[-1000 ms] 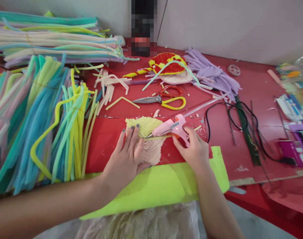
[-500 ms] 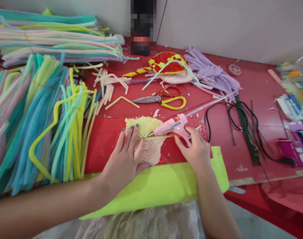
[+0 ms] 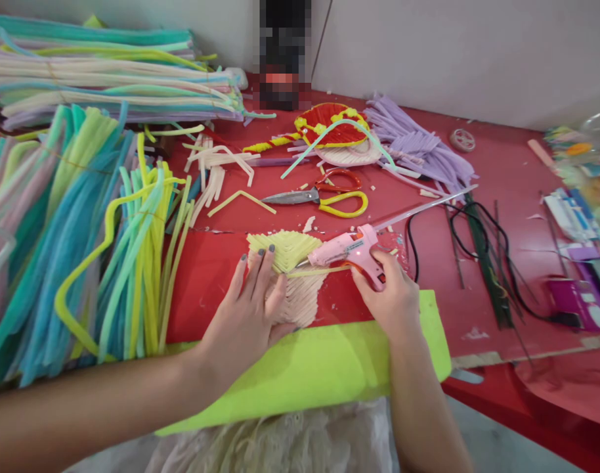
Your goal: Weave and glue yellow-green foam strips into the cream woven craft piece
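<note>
Two hands work near the front edge of the desk (image 3: 507,154). Left hand (image 3: 245,305): palm down, fingers laid nearly straight and slightly apart on one chevron-patterned panel (image 3: 307,299) of yellow and cream pipe cleaners, grasping nothing visible. Right hand (image 3: 391,299): fingers closed around the handle of one pink hot glue gun (image 3: 342,249), its nozzle directed left at the panel; nozzle contact cannot be determined. One clear glue stick (image 3: 423,207) projects from the gun's rear. One loose yellow pipe cleaner (image 3: 329,270) lies across the panel below the nozzle. One yellow-green sheet (image 3: 310,364) covers the desk's front edge.

Beyond the panel, one pair of scissors (image 3: 314,196) points left, with one red and one yellow handle loop. Toward the back edge: one red-and-yellow ornament (image 3: 333,121), one lilac pipe-cleaner bundle (image 3: 418,141) and one tape spool (image 3: 462,140). Multicoloured pipe cleaners (image 3: 107,79), count indeterminate, occupy the back-left corner.
</note>
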A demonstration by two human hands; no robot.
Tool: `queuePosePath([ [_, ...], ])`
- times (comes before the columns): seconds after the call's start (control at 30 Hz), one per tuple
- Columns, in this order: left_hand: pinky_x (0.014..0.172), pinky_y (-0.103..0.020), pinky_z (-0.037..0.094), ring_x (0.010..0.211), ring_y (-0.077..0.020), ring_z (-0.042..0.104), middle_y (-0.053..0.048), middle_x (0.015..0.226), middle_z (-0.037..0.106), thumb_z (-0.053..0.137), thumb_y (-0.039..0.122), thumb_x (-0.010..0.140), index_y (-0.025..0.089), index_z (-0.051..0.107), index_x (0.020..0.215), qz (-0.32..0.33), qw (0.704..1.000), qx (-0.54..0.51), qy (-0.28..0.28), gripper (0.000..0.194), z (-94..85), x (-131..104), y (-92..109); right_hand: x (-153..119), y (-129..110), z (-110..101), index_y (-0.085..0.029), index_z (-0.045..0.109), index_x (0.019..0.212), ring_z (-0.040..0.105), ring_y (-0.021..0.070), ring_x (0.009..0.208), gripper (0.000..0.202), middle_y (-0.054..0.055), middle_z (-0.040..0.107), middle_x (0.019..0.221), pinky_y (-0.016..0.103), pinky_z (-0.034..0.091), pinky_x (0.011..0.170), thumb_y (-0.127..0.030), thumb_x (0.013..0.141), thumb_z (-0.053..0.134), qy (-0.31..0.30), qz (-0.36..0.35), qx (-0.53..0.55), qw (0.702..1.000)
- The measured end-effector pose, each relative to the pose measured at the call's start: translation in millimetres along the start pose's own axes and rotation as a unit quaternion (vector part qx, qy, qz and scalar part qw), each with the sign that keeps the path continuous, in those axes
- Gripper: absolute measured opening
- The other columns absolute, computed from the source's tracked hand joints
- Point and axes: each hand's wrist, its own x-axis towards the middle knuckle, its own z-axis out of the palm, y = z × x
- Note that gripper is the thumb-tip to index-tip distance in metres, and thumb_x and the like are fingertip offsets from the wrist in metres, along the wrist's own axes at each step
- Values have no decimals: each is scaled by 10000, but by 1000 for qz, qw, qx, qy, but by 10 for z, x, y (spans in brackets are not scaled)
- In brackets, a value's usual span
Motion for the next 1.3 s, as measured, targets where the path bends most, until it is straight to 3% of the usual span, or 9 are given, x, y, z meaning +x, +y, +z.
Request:
queuePosePath([
  [0.67,1150,-572,216,1427,-428,230,-284,1534,242,525,590,872,40,479,1359,-5,1000,-19,-7,736,13,-7,-2,-37,7,-23,-222,582,1088,705,195,788,266,60,724,956,280,558,683,-355,861,618,-30,17,32,999],
  [1.0,1134,-561,255,1401,-437,296,-302,1507,298,533,590,866,26,509,1329,-1,1000,-13,13,731,5,0,0,-14,52,-33,-214,579,1110,713,209,839,284,78,725,1011,300,576,713,-332,857,633,-8,15,43,999],
  [1.3,1150,-588,207,1429,-438,218,-294,1529,249,538,562,876,20,496,1341,-3,1000,-31,4,716,12,-7,2,-11,118,-21,-217,582,1102,714,213,795,307,80,729,991,314,576,671,-344,832,653,15,40,30,999],
])
